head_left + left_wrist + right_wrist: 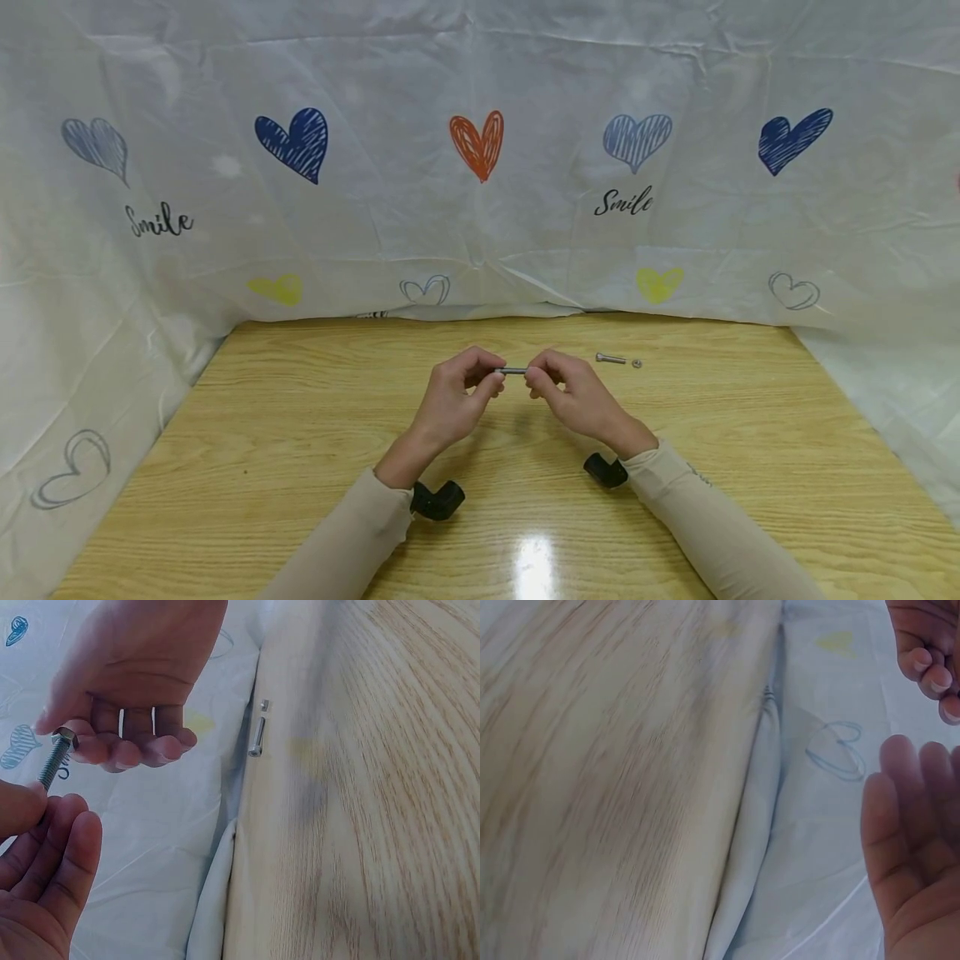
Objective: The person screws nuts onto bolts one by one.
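A threaded metal bolt point(514, 371) is held level between both hands above the table. My left hand point(453, 400) pinches one end between thumb and fingers. At the other end, the fingertips of my right hand point(577, 398) grip a hexagonal piece point(66, 736); I cannot tell whether it is a nut or the bolt's head. Bare thread shows between the hands in the left wrist view. In the right wrist view the fingers point(881, 817) of the right hand are seen, with the bolt out of sight.
Right of the hands, a second bolt point(611, 359) lies on the wooden table point(300, 467), and a small nut point(637, 363) is beside it. White cloth point(480, 233) printed with hearts hangs behind the table and along its sides.
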{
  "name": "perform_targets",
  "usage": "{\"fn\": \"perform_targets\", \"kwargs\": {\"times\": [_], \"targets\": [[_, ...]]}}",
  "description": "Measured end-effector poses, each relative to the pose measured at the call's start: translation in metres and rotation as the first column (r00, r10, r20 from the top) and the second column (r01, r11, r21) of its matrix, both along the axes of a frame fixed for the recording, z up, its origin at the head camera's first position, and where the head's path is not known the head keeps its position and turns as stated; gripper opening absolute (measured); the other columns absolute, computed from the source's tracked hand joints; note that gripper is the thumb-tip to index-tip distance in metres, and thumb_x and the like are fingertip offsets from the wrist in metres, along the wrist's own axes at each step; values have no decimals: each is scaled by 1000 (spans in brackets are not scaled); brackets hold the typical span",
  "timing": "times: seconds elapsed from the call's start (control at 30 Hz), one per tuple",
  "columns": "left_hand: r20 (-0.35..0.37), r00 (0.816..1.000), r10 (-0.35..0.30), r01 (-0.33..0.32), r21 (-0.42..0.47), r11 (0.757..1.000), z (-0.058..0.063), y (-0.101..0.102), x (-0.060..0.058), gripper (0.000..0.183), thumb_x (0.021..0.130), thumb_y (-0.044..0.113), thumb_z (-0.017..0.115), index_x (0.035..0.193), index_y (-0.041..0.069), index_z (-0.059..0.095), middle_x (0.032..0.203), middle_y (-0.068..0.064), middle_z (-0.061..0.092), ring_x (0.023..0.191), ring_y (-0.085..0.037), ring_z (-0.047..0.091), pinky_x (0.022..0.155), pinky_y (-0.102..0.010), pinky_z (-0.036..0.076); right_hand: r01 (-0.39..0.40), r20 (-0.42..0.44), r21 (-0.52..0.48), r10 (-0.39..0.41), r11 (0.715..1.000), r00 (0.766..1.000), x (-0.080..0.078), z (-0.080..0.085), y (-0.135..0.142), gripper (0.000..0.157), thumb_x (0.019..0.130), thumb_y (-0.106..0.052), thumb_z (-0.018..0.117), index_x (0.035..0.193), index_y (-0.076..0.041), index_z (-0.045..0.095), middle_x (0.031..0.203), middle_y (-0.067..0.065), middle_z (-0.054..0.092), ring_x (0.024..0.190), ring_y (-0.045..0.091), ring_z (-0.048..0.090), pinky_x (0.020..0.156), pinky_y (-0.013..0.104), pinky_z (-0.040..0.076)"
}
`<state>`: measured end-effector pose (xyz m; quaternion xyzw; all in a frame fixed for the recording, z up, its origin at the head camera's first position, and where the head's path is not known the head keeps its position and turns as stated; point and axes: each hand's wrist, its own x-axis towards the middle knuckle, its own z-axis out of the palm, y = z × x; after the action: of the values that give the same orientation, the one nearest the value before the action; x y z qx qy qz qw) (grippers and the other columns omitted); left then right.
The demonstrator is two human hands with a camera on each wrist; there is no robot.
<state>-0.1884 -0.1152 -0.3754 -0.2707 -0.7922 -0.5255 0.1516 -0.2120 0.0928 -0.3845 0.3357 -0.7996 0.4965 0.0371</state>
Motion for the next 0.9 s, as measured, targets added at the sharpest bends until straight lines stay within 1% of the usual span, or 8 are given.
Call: {"fn": "perform_targets", "kwargs": {"times": [0.1,0.2,0.3,0.37,0.53,0.67,0.73,0.9], "targets": [[3,1000,-3,3,3,1000,-1,0,0,10,93,0,59,101,2,64,87,-6,67,73,-20,66,71,-28,55,-7,-5,-11,7,1000,1000,-3,-5,2,14,102,-23,49,99,-16,61,89,-1,62,77,23,62,68,41,50],[9,1000,-5,5,4,1000,-1,0,0,10,93,-1,59,102,1,63,88,-7,67,74,-25,66,72,-29,55,3,-10,-22,-3,1000,1000,-4,-6,2,16,99,-25,55,110,-15,58,93,3,61,79,22,62,69,39,51],[9,1000,-9,9,6,1000,-1,-1,0,10,93,-1,59,102,-1,63,88,-8,67,74,-30,66,72,-30,55,-5,-27,-42,4,999,1000,-4,-6,1,29,94,-20,63,119,-12,52,99,10,59,82,18,61,72,35,51],[6,1000,-8,8,3,1000,-1,-2,0,9,93,0,60,101,-1,63,87,-8,66,74,-29,66,72,-30,55,-16,-36,-55,15,998,999,-3,-6,0,33,92,-15,66,121,-12,50,100,11,58,83,14,60,73,33,52],[-1,1000,0,0,-5,1000,-3,-3,0,9,93,1,61,101,3,64,85,-9,66,71,-19,65,70,-29,55,-42,-46,-72,39,997,998,-3,-8,-2,23,94,-11,62,114,-12,51,93,6,60,77,21,61,70,34,52],[3,1000,4,-4,2,1000,-4,-2,-1,9,92,1,61,100,4,64,84,-6,66,71,-21,65,70,-28,55,-35,-38,-51,33,998,999,-4,-8,-2,11,97,-17,57,108,-13,54,87,1,61,74,28,62,66,36,51],[10,1000,2,-2,9,1000,-4,-2,-1,9,93,2,61,101,4,64,84,-5,66,72,-26,65,70,-28,55,-19,-31,-29,18,999,999,-4,-8,-2,7,99,-21,54,103,-16,57,87,-2,61,75,23,62,65,36,51],[28,1000,-3,3,15,1000,-4,0,-2,10,93,3,61,102,1,64,87,-7,67,73,-29,65,71,-32,55,2,-15,-5,-2,1000,1000,-4,-6,1,17,102,-23,47,94,-18,62,88,-5,61,76,14,61,67,36,51]]}}
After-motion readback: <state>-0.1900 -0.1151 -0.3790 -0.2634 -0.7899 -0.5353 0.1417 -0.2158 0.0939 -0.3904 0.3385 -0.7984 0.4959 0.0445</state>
